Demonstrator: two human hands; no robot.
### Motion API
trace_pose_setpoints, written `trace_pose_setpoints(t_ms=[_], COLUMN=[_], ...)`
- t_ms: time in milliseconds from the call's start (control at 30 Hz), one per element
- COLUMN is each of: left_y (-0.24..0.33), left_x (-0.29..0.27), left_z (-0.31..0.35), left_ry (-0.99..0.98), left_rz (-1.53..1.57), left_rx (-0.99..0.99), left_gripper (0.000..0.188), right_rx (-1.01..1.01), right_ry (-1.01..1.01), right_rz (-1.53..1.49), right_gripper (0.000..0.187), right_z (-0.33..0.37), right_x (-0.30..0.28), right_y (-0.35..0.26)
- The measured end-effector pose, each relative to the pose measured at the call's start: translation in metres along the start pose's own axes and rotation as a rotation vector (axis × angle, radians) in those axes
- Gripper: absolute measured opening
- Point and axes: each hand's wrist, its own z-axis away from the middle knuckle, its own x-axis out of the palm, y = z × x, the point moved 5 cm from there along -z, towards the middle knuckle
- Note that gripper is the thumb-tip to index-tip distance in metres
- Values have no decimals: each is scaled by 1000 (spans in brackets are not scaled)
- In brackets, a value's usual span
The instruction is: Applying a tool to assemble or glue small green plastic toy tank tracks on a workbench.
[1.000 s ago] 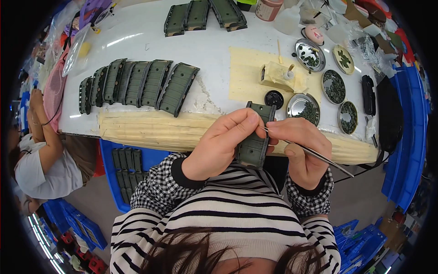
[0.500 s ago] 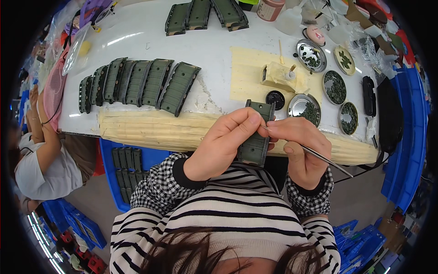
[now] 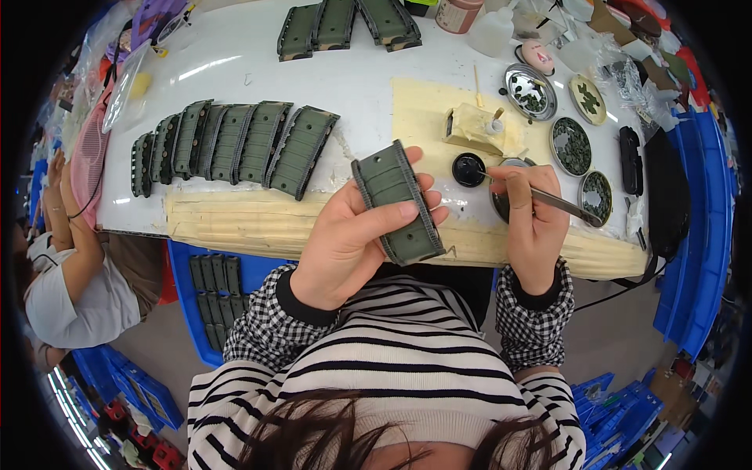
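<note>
My left hand (image 3: 338,244) holds a curved green panel (image 3: 388,186) with dark ridged edges, tilted above the table's front edge. The thumb lies across its face and the fingers wrap behind it. In my right hand (image 3: 534,223) are slim metal tweezers (image 3: 565,205), their back end pointing down to the right. Their tip is at the right rim of a small round black pot (image 3: 468,170) of dark, glossy contents. A steel dish (image 3: 500,207) is partly hidden behind my right hand.
Several similar panels (image 3: 258,145) stand in a row at left, others (image 3: 337,27) at the back. Dishes of small green pieces (image 3: 571,149) are at right. A tape-wrapped block (image 3: 470,128) sits behind the pot. A blue bin (image 3: 184,290) holds more panels; another person (image 3: 82,290) sits at left.
My hands have moved apart. The left has raised the panel and shifted it left, tilting it; the right has carried the tweezers away from the panel, up to the black pot.
</note>
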Motion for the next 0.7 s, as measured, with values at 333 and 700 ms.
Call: trace_pose_setpoints(t_ms=[333, 700], left_y=[7, 6], left_x=[1, 0], left_z=[7, 7], left_ry=[7, 64], left_rz=[66, -96], left_rx=[39, 77], left_gripper=[43, 46], right_rx=[-50, -16], right_ry=[-27, 3], right_rz=[61, -82], right_gripper=[13, 20], right_z=[-1, 1], right_x=[7, 1], right_y=[4, -6])
